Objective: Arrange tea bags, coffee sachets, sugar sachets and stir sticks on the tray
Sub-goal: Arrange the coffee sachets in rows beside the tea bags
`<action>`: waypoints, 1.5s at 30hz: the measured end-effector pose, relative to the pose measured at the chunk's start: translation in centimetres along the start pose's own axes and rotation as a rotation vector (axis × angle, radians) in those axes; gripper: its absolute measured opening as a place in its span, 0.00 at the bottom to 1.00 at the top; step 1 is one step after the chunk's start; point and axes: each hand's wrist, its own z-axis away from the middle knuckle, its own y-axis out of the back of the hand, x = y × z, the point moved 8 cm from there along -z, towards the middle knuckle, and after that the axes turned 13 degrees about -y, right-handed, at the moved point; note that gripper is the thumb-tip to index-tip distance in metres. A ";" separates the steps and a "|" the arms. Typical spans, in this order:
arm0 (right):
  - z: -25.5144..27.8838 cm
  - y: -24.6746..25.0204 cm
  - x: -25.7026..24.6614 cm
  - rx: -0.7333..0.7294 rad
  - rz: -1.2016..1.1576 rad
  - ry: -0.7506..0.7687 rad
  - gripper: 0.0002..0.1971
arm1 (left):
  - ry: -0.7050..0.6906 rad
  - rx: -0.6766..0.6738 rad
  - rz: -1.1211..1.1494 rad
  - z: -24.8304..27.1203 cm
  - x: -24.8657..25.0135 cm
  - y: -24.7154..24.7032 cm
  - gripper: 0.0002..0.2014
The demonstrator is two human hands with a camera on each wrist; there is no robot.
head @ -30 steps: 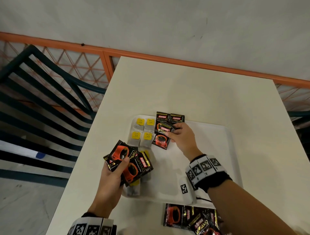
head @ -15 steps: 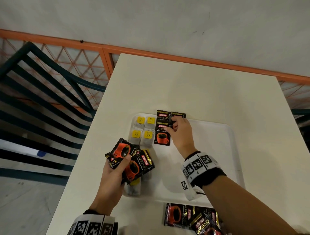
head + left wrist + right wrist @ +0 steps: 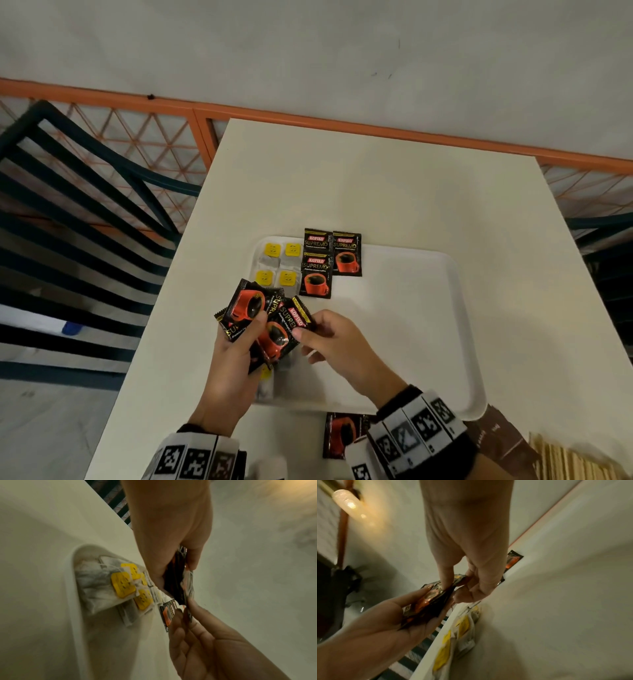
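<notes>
A white tray (image 3: 424, 308) lies on the table. Tea bags with yellow tags (image 3: 279, 263) sit in its far left corner, also seen close in the left wrist view (image 3: 122, 586). Three black coffee sachets (image 3: 317, 274) lie beside them. My left hand (image 3: 239, 346) grips a fan of coffee sachets (image 3: 250, 308) above the tray's near left part. My right hand (image 3: 322, 337) pinches the corner of one sachet in that fan (image 3: 298, 317); the right wrist view shows thumb and fingers on it (image 3: 453, 580).
More coffee sachets (image 3: 342, 438) lie on the table (image 3: 376, 192) before the tray's near edge. Brown sachets (image 3: 503, 435) and pale stir sticks (image 3: 561, 459) sit at the near right. Dark chairs (image 3: 85, 219) and an orange railing flank the table.
My right hand left the laid-out sachets at the tray's far side and came back to the fan in my left hand, where it now pinches one sachet.
</notes>
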 end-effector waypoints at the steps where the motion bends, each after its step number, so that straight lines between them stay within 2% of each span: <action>1: 0.0 0.2 0.1 -0.015 -0.075 -0.006 0.04 | 0.007 -0.004 0.005 0.1 -0.1 -0.2 0.18; 5: -0.2 2.2 -0.3 -0.028 -0.340 0.020 0.04 | 0.008 -0.004 0.023 0.2 -0.2 -0.5 0.19; 7: -0.4 4.0 -0.8 0.022 -0.375 0.044 0.06 | -0.002 -0.003 0.015 0.1 0.0 -0.4 0.19; 13: -2.2 10.3 -1.8 0.384 -0.321 0.056 0.06 | 0.001 0.005 -0.033 0.3 0.1 -0.2 0.15; 16: -3.5 11.8 -2.0 0.498 -0.242 0.045 0.07 | -0.002 -0.005 -0.081 0.4 -0.1 -0.1 0.14; 24: -5.2 12.6 -3.0 0.621 -0.085 0.060 0.08 | 0.008 -0.020 -0.113 0.0 -0.1 0.3 0.20; 30: -5.5 12.8 -3.3 0.688 0.022 0.097 0.09 | 0.004 -0.049 -0.094 -0.2 -0.2 -0.1 0.20; 34: -4.7 12.7 -4.1 0.765 0.153 0.170 0.14 | 0.008 -0.059 -0.083 -0.3 -0.4 -0.6 0.19; 36: -3.6 11.8 -5.1 0.739 0.194 0.241 0.14 | 0.005 -0.049 -0.089 -0.4 -0.5 -0.8 0.18; 37: -3.2 10.9 -5.5 0.679 0.207 0.261 0.13 | 0.004 -0.045 -0.090 -0.5 -0.6 -0.8 0.18; 42: -1.3 4.6 -4.8 0.158 0.273 0.188 0.11 | -0.002 -0.074 -0.076 -0.6 -0.6 -1.8 0.20; 43: -1.0 3.8 -4.3 0.096 0.254 0.181 0.11 | -0.005 -0.081 -0.080 -0.6 -0.6 -1.9 0.20; 45: -0.8 3.0 -3.5 0.066 0.239 0.191 0.11 | -0.011 -0.099 -0.092 -0.5 -0.7 -2.1 0.21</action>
